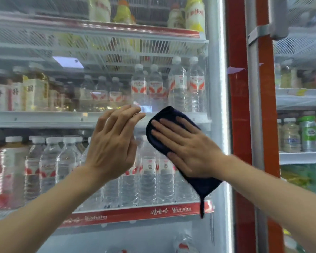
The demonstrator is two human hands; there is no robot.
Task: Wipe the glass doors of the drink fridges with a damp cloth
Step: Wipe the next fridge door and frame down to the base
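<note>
A dark navy cloth (201,185) lies flat against the glass door (66,99) of the left drink fridge, near its right edge. My right hand (186,148) presses it to the glass with straight, spread fingers, and one corner of the cloth hangs down below the hand. My left hand (113,143) is raised just left of the cloth with its fingers loosely bent; it holds nothing, and its fingertips are close to the glass.
Behind the glass stand several water bottles (148,172) on white shelves with red price strips. A red door frame (239,114) and a grey vertical handle (254,99) separate this fridge from a second glass door (303,99) at the right.
</note>
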